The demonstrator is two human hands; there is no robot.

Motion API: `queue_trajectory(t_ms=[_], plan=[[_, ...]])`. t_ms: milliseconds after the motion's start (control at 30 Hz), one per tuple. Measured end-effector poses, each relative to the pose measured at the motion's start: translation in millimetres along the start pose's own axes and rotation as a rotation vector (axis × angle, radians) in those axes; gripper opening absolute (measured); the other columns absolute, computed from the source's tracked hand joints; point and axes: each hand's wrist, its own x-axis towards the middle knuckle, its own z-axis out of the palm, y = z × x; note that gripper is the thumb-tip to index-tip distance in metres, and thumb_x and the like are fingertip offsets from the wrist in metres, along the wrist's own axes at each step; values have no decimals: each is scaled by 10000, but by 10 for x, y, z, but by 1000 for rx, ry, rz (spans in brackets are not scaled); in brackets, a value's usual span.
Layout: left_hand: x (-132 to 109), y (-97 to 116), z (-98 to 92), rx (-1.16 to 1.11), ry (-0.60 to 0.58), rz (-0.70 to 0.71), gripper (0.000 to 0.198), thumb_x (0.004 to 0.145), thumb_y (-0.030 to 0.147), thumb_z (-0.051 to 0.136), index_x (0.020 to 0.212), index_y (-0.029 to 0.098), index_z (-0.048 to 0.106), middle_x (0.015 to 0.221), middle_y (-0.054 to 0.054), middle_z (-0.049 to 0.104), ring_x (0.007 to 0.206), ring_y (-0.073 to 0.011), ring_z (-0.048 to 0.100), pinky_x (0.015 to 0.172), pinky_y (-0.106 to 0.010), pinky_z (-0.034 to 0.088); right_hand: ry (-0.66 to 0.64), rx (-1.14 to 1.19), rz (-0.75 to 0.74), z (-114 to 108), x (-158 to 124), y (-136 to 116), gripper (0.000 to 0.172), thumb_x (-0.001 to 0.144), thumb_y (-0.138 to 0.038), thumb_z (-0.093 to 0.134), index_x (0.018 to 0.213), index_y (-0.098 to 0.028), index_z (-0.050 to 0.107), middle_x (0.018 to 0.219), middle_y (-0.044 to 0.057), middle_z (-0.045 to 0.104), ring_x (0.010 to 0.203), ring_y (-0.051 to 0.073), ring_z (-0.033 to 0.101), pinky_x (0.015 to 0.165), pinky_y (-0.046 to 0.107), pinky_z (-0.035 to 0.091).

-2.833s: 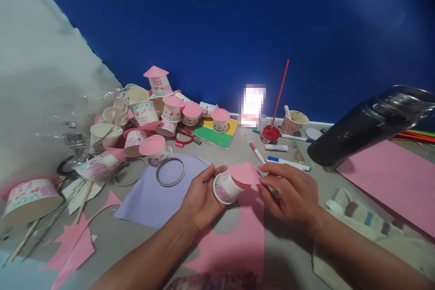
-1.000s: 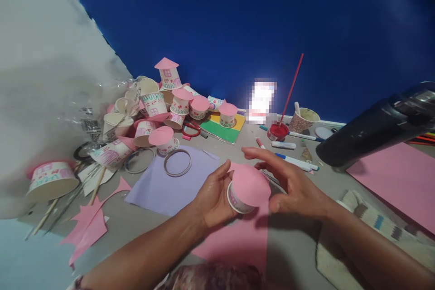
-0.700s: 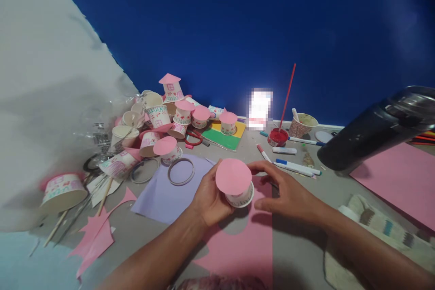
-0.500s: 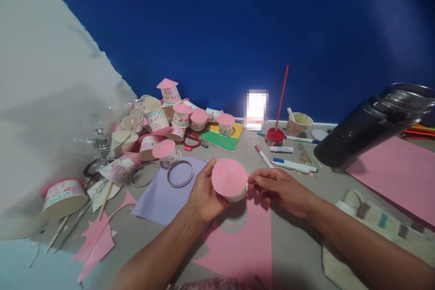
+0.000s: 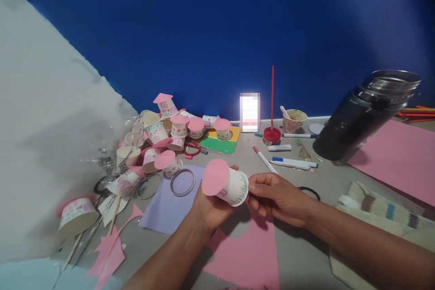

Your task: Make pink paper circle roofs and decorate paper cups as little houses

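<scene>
Tilted on its side over the table is a white paper cup (image 5: 236,186) with a round pink paper roof (image 5: 215,177). Green grass-like strokes and a pink window are drawn on it. My left hand (image 5: 209,208) is wrapped around the cup from beneath, hiding part of its underside. At the cup's rim, my right hand (image 5: 277,195) pinches with thumb and fingers, its other fingers curled below. Under both hands lies a cut sheet of pink paper (image 5: 251,249).
Decorated cups (image 5: 158,131) are heaped at the left. A purple sheet (image 5: 159,217) carries a tape ring (image 5: 182,182). Behind my hands lie markers (image 5: 292,163) and a red paint pot (image 5: 272,136). A dark flask (image 5: 353,120) and a cloth (image 5: 377,217) stand right.
The cup has turned from roof facing me to lying sideways, so its drawn wall now shows. Both hands stay on it. The whole view has shifted slightly.
</scene>
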Motion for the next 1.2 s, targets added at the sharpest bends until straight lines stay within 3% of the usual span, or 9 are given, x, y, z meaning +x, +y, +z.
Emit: queue_trajectory(t_ms=[67,133,233,333,433,533,633,800,1200], plan=[[25,36,-42,35,4,76,261,982,260,542,851,125,723,806,-108,731,716,-208,697,673,-318,591,57,1,-72,-2,-15,-45,417,724,-500,880,719,-137,675,579,-16,638,477,45,528,481,154,393],[24,122,-113,129,37,251,270,999,258,546,844,142,734,857,-89,742,767,-187,695,720,-294,586,154,-63,-173,-2,-44,-104,399,730,-499,858,700,-148,672,575,-16,635,489,60,531,497,174,412],[-51,296,-212,381,89,692,166,970,296,639,1005,199,769,1117,-62,745,1039,-186,681,812,-254,566,324,-312,-306,34,-119,-188,327,787,-455,767,666,-171,659,562,-14,617,506,100,541,509,225,441],[-144,396,-249,680,56,865,348,885,443,747,1179,256,756,1356,-67,682,1278,-235,595,941,-280,539,435,-573,-368,112,-197,-238,242,849,-350,630,666,-194,631,573,-19,607,520,114,531,509,240,422],[-164,393,-258,873,-25,834,432,878,471,751,1271,292,729,1445,-75,645,1387,-276,530,1068,-343,487,475,-795,-488,181,-244,-259,214,834,-253,554,628,-201,578,558,-31,578,524,109,499,508,235,373],[-118,371,-273,912,-39,775,455,875,491,748,1289,303,726,1457,-77,644,1401,-302,525,1117,-383,457,500,-981,-665,208,-265,-246,213,823,-181,531,612,-195,556,566,-33,570,543,101,492,528,232,345],[-65,363,-270,886,-15,732,494,828,501,792,1268,283,744,1401,-88,687,1357,-306,570,1095,-369,479,507,-1066,-755,206,-271,-200,202,854,-151,559,657,-188,586,621,-30,606,568,88,504,538,220,336],[-5,335,-230,829,-85,712,468,804,471,822,1216,253,775,1306,-111,742,1239,-285,666,991,-326,555,486,-1070,-851,200,-250,-152,224,861,-107,591,653,-176,546,615,-47,564,559,61,454,531,203,297],[93,267,-228,783,-49,707,480,751,489,860,1145,221,803,1263,-140,757,1196,-313,696,966,-364,594,406,-1027,-804,184,-235,-116,181,860,-118,572,694,-178,529,694,-44,523,552,61,409,513,234,263]])
